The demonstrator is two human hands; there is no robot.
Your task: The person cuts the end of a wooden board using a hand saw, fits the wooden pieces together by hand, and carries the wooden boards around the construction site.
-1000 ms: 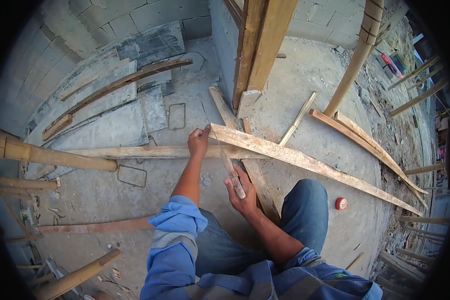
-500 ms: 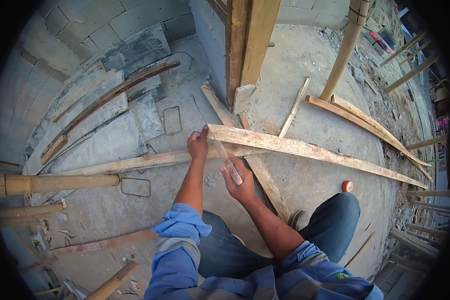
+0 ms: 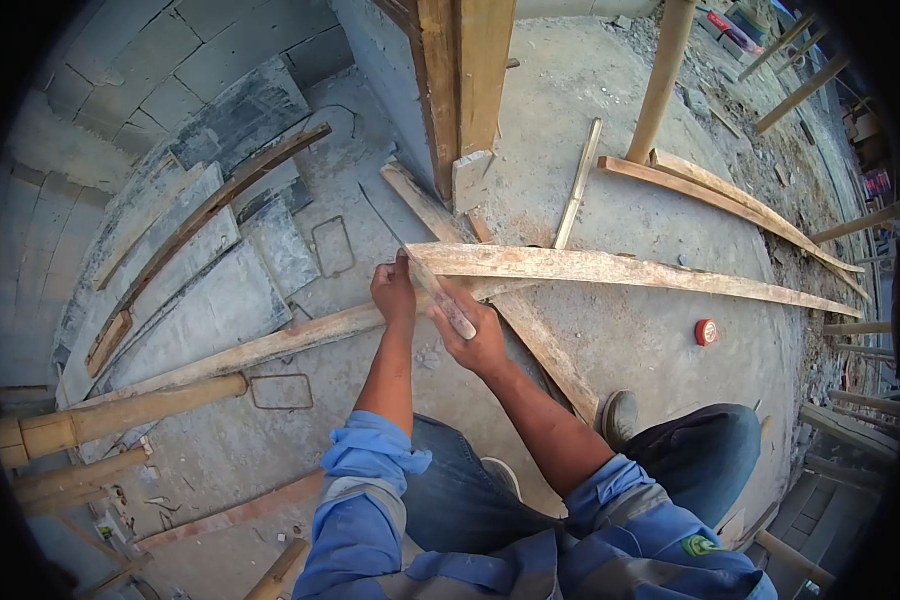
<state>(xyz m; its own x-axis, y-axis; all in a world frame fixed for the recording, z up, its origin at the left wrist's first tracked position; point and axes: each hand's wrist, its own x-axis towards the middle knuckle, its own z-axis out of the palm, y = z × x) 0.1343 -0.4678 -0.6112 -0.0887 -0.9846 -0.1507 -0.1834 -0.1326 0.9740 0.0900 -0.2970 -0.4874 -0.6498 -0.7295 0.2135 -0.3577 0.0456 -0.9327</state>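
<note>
A long, pale, weathered wooden board [image 3: 570, 265] runs from the middle of the view toward the right. At its left end my left hand [image 3: 395, 292] is closed, fingertips against the board's end. My right hand [image 3: 478, 340] is wrapped around the wooden handle of what looks like a handsaw [image 3: 386, 222], seen nearly edge-on. Its thin dark blade crosses the board's end and points up and left. Beneath, the board overlaps a second long plank [image 3: 270, 345] and a slanting plank [image 3: 545, 350].
A red tape measure [image 3: 706, 332] lies on the concrete floor to the right. Wooden posts [image 3: 485, 80] stand ahead, with a bamboo pole [image 3: 663, 80] beyond. Grey panels [image 3: 215, 290] and a bent wire loop [image 3: 332, 247] lie at left. More bamboo [image 3: 120, 410] juts in at lower left.
The view has shifted slightly. The saw has slid forward over the board's end, so more blade shows beyond it and my right hand is closer to the board. My left hand stays at the end.
</note>
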